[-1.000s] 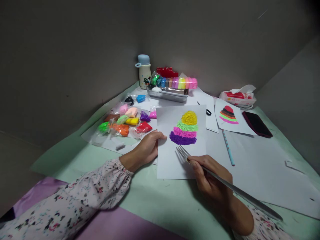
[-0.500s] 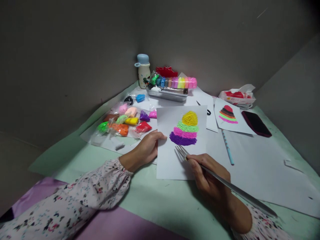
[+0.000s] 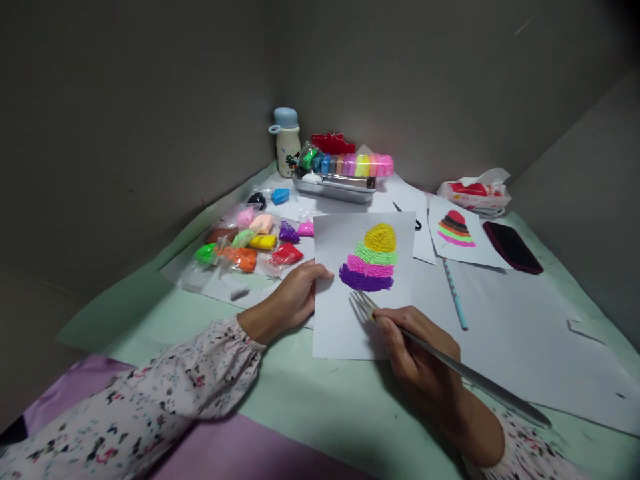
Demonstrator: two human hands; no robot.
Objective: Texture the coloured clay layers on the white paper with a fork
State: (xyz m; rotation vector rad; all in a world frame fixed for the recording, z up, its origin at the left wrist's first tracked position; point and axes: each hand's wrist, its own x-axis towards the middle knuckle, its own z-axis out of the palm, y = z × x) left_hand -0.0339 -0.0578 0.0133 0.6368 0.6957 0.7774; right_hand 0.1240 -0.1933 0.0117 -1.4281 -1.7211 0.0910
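Observation:
My left hand [image 3: 300, 293] pinches the left edge of a white paper card [image 3: 340, 333], thumb on top and fingers beneath. On the card is a layered clay shape [image 3: 370, 263] with a rough, lined surface: yellow on top, then light green, pink and purple. A metal fork [image 3: 465, 370] is in my right hand [image 3: 420, 347], gripped near its neck like a pen, handle pointing back to the lower right. Its tines lie just below the purple band; whether they touch the card I cannot tell.
Bagged coloured clay [image 3: 250, 243] lies to the left. Behind stand a bottle [image 3: 288, 143] and a metal tray [image 3: 335, 190] near a clay pack [image 3: 360, 165]. To the right are scissors [image 3: 418, 225], a second card [image 3: 483, 253], a patterned pencil [image 3: 456, 297], a phone [image 3: 513, 247] and a tissue pack [image 3: 475, 191].
Almost nothing differs. The fork's handle end has shifted very slightly up and left, and the card's top edge has moved a touch. Both hands keep their grip.

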